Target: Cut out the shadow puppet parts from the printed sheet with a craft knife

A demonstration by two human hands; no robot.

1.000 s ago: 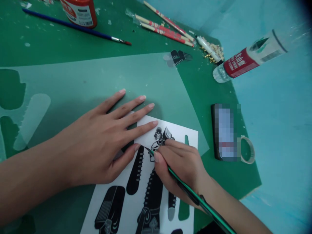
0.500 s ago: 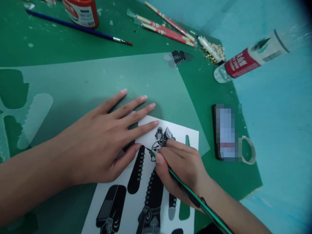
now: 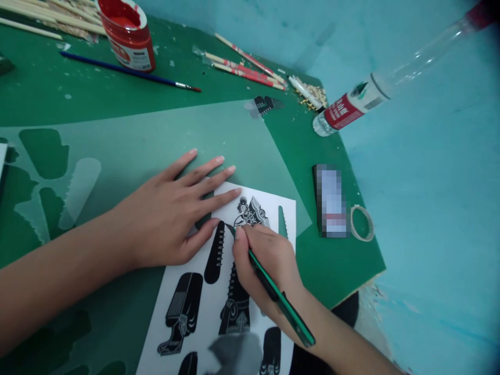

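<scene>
Bottle (image 3: 344, 112), 2 o'clock: red label, white characters, too small for me to read.
Pen-shaped tool (image 3: 273, 289), green-and-black, over printed sheet (image 3: 207, 312): tip toward 10–11 o'clock, long axis running to 4–5.
My right hand (image 3: 275, 255): fingers pinching tool.
My left hand (image 3: 167, 219), 9 o'clock: palm down, fingers spread.

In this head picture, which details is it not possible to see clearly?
All in the head view:
Phone: screen pixelated.
Paper: bottom cut off by the lower edge.
Printed figure: face partly behind the right hand.
Jar: label print too small.
Knife: tip contact too small to judge.
</scene>
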